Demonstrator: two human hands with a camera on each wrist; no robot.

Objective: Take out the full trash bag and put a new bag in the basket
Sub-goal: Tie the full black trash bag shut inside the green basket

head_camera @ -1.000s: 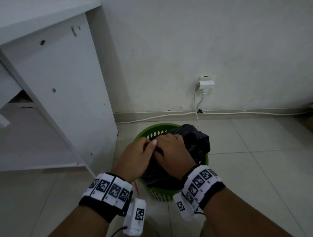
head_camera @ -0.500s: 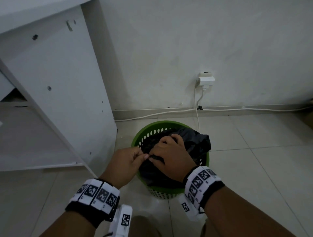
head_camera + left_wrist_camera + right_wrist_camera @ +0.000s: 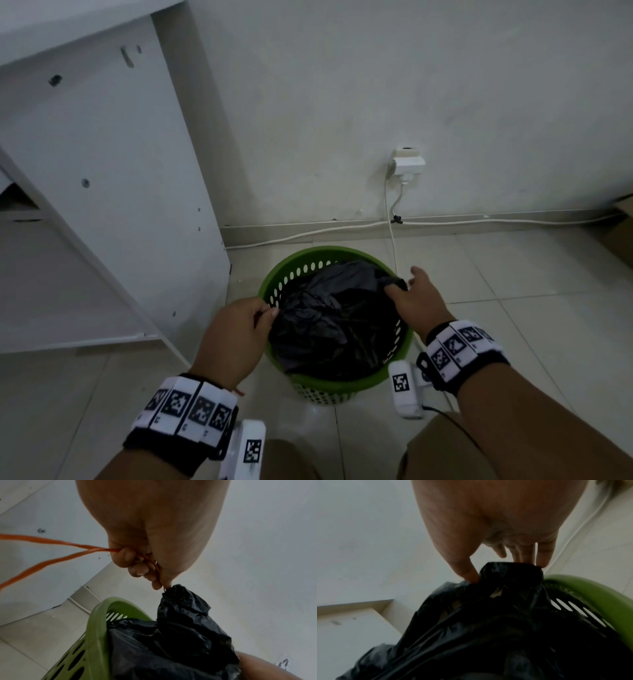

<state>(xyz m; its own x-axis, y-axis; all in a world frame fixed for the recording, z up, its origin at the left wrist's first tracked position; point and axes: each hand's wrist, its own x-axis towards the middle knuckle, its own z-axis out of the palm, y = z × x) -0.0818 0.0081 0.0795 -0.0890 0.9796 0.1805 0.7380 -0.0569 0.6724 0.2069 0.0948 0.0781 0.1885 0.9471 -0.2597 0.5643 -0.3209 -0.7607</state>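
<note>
A green perforated basket [image 3: 342, 382] stands on the tiled floor with a crumpled black trash bag [image 3: 329, 325] inside it. My left hand [image 3: 269, 311] is at the basket's left rim. In the left wrist view it grips an orange drawstring [image 3: 60, 547] and the gathered edge of the bag [image 3: 178, 601]. My right hand [image 3: 402, 282] is at the right rim. Its thumb [image 3: 469, 573] and fingers [image 3: 542, 557] pinch a flap of the bag [image 3: 510, 572] just above the green rim [image 3: 590, 591].
A white cabinet side panel [image 3: 120, 188] stands close on the left of the basket. Behind it are the wall, a socket with a plug [image 3: 409, 162] and a white cable [image 3: 479, 223] along the skirting. A cardboard box [image 3: 621, 236] is at the far right.
Both hands have moved apart from the middle of the bag, the left to the left rim and the right to the right rim. The bag's top now lies lower and wider.
</note>
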